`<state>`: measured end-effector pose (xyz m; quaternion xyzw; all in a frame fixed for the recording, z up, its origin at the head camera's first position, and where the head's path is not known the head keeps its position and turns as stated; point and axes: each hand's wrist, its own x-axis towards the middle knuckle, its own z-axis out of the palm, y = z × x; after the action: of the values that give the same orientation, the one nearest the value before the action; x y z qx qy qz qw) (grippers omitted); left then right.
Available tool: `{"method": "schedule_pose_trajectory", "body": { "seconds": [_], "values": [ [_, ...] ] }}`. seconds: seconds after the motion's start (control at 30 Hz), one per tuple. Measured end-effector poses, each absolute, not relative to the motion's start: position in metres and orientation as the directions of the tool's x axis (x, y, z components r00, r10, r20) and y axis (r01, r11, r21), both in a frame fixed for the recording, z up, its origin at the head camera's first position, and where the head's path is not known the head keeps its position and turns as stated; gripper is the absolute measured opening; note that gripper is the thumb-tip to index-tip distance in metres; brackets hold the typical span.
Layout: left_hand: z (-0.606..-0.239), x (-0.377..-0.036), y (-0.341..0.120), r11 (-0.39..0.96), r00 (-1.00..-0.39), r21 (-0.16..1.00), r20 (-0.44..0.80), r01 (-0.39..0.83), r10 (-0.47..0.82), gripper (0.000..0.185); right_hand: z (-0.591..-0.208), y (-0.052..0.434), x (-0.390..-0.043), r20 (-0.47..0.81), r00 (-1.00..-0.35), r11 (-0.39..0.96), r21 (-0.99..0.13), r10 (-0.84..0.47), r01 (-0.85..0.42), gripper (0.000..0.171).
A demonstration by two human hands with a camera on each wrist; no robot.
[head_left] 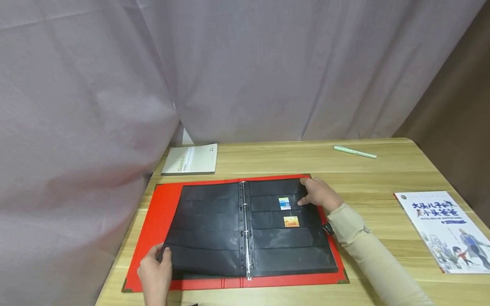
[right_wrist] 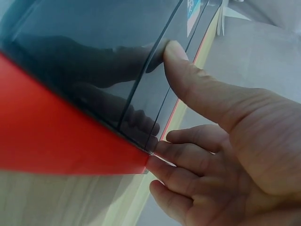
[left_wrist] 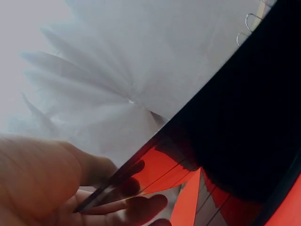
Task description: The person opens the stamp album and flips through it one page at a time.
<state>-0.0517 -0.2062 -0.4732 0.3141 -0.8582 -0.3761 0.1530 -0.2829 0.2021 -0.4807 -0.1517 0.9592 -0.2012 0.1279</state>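
A stamp album with a red cover and metal corners lies spread on the table, black pocket pages on both sides of its ring spine. My left hand pinches the outer lower edge of the left black page; in the left wrist view thumb and fingers lie on either side of the sheet. At the upper outer corner of the right page, my right hand has its thumb on the page and its loosely extended fingers at the edge. Two small stamps, one blue and one orange, sit in that page's pockets.
Behind the album at the left lies a pale notebook. A light green pen rests at the back right, and a white illustrated book at the right. Grey curtains hang along the table's far and left edges.
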Motion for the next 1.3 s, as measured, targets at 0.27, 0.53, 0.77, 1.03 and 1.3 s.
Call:
{"method": "schedule_pose_trajectory", "body": {
  "seconds": [0.27, 0.53, 0.77, 1.03, 1.3],
  "values": [
    [-0.479, -0.050, -0.210, 0.581, -0.813, 0.694, -0.012, -0.426, -0.582, 0.037, -0.481, 0.207, -0.280, -0.156, -0.923, 0.872, -0.413, -0.352, -0.263, 0.084],
    [-0.483, -0.053, -0.206, 0.591, -0.823, 0.658, -0.079, -0.467, -0.562, 0.044, -0.484, 0.209, -0.277, -0.131, -0.931, 0.872, -0.414, -0.341, -0.261, 0.086],
    [-0.484, -0.058, -0.201, 0.604, -0.826, 0.630, -0.112, -0.489, -0.552, 0.048, -0.486, 0.211, -0.276, -0.110, -0.934, 0.874, -0.402, -0.341, -0.272, 0.085],
    [-0.479, -0.064, -0.198, 0.586, -0.819, 0.608, -0.205, -0.536, -0.537, 0.057, -0.486, 0.208, -0.275, -0.118, -0.928, 0.870, -0.405, -0.354, -0.280, 0.082],
    [-0.481, -0.073, -0.189, 0.606, -0.830, 0.612, -0.161, -0.509, -0.535, 0.056, -0.485, 0.206, -0.285, -0.079, -0.934, 0.876, -0.381, -0.350, -0.296, 0.082]
  ]
}}
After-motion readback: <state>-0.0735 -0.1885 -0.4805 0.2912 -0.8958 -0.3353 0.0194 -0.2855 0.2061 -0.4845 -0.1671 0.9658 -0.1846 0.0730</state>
